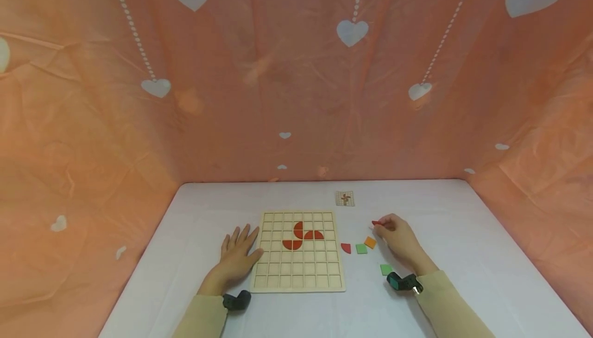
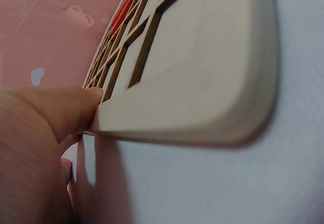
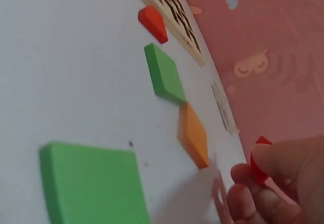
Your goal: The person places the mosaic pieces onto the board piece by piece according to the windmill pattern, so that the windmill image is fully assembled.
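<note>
My left hand [image 1: 238, 259] lies flat with fingers spread at the left side of a wooden grid board [image 1: 298, 282]. In the left wrist view its thumb [image 2: 76, 107] touches the board's rim. Red quarter-circle pieces [image 1: 298, 230] sit in the grid's upper middle, in three pairs. Over the table to the right of the board, my right hand [image 1: 398, 239] pinches a red piece [image 3: 258, 174] between thumb and fingers. The fingers partly hide its outline. Between board and right hand lie a red quarter-circle [image 1: 346, 248], a green square [image 1: 361, 249] and an orange square [image 1: 370, 242].
A second green square [image 1: 386, 269] lies near the right wrist. Behind the board's right corner is a small pattern card [image 1: 345, 198]. An orange-pink curtain with hearts [image 1: 296, 96] rises behind and beside the white table [image 1: 296, 322].
</note>
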Tool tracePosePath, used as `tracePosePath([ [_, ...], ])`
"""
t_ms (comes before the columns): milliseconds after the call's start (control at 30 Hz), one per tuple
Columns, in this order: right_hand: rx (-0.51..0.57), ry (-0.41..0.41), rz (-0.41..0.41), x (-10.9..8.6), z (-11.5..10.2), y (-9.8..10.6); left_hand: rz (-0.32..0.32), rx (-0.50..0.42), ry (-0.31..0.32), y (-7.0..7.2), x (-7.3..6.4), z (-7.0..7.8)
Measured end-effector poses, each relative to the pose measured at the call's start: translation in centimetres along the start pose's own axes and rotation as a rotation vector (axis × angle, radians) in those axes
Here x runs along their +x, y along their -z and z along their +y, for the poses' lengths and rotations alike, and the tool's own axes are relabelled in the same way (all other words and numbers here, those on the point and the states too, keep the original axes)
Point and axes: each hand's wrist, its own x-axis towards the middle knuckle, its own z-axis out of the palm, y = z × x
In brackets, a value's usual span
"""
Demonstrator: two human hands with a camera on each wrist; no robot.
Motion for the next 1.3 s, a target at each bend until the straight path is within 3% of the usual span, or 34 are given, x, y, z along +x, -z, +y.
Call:
tracePosePath([
  [367,0.12,-0.001,-0.05,-0.7,-1.2,-0.9,0.005,-0.002,-0.004,0.1,-0.1,0.1],
  [1033,0.143,-0.023,0.003,-0.7,-1.8,-2.7,0.011,-0.008,-0.018,0.0,-0.1,0.1],
  [1167,0.156,-0.069,-0.004,-0.7,-2.0,-2.9,0.011,-0.004,-0.016,0.0,-0.1,0.1],
  [1300,0.147,-0.046,-0.021,-1.0,-2.3,-3.2,0.013,-0.004,-0.016,0.0,-0.2,0.1],
])
